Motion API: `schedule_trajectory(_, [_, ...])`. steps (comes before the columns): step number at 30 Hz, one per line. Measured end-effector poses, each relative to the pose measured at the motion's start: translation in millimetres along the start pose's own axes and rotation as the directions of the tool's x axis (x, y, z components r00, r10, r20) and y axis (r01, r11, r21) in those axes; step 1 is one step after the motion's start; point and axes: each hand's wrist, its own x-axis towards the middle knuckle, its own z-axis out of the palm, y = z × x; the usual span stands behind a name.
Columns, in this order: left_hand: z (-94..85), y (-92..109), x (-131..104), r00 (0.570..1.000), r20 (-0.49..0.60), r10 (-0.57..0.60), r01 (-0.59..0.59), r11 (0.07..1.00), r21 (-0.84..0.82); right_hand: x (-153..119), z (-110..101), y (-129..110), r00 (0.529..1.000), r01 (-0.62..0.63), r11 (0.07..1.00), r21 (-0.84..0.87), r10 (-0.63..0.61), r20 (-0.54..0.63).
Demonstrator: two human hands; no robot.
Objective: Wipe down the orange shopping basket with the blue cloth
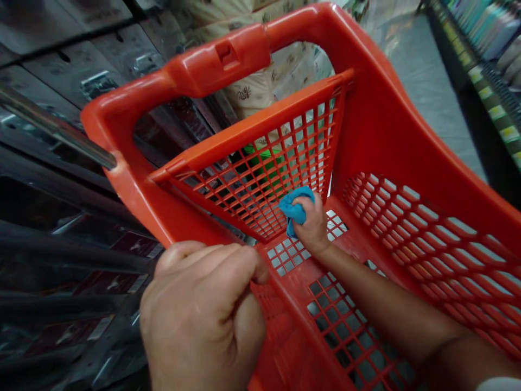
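Note:
A red plastic shopping cart (370, 114) fills the view, its grid end panel (244, 136) slanting down inside. My left hand (203, 309) is closed around the near side rim of the cart, knuckles up. Deep in the basket, my right hand (312, 222) grips a crumpled blue cloth (299, 205), close to the lower right part of the grid panel and above the slotted floor (288, 255). My right forearm reaches in from the lower right over the cart floor.
Packaged goods on a shelf (61, 228) stand close along the left side. Beige packages (248, 95) and a green object (264, 163) sit beyond the cart's end. At the upper right runs another shelf with bottles (494, 30), beside a grey floor (427, 81).

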Motion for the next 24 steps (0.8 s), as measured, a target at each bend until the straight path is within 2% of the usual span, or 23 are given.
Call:
schedule_trajectory(2, [-0.9, 2, -1, 1.0, -0.012, -0.019, 0.019, 1.0, -0.008, -1, 1, -7, 1.0, 0.022, 1.0, 0.013, -0.022, 0.009])
schedule_trajectory(5, [-2.0, 4, -1, 0.999, -0.03, -0.046, 0.045, 0.999, -0.01, 8, 0, -14, 0.986, -0.048, 0.998, 0.038, 0.053, -0.156])
schedule_trajectory(7, [-1.7, 4, 0, 0.999, -0.013, -0.048, 0.048, 0.999, -0.007, 10, 3, -24, 0.979, -0.065, 0.996, 0.052, 0.074, -0.19])
schedule_trajectory(11, [2.3, -1, 1, 1.0, -0.024, 0.007, -0.008, 1.0, -0.015, -3, 16, -50, 0.999, 0.043, 0.999, 0.015, -0.043, -0.02])
schedule_trajectory(14, [4.4, -4, -1, 0.996, -0.068, 0.053, -0.055, 0.998, -0.028, -5, 16, -49, 0.989, 0.138, 0.99, 0.003, -0.138, 0.054])
schedule_trajectory(15, [4.3, -4, -1, 0.997, -0.058, 0.053, -0.054, 0.998, -0.021, -1, 14, -44, 0.991, 0.132, 0.991, 0.009, -0.132, 0.035])
schedule_trajectory(17, [3.0, -4, -1, 0.998, -0.028, 0.055, -0.055, 0.998, 0.013, 8, 9, -30, 0.995, 0.051, 0.998, 0.03, -0.048, -0.086])
schedule_trajectory(19, [1.2, -3, 1, 0.998, 0.017, 0.068, -0.069, 0.996, 0.061, 15, 5, -21, 0.971, -0.047, 0.997, 0.059, 0.059, -0.231])
schedule_trajectory(20, [0.3, -3, 2, 0.996, 0.039, 0.076, -0.079, 0.993, 0.086, 16, 5, -20, 0.961, -0.071, 0.995, 0.066, 0.086, -0.262])
schedule_trajectory(22, [-0.6, -3, 4, 0.993, 0.064, 0.098, -0.106, 0.985, 0.134, 10, 8, -26, 0.976, -0.053, 0.997, 0.059, 0.064, -0.21])
schedule_trajectory(24, [-0.6, -3, 7, 0.992, 0.071, 0.107, -0.117, 0.978, 0.171, 0, 12, -37, 0.997, 0.034, 0.998, 0.043, -0.031, -0.069])
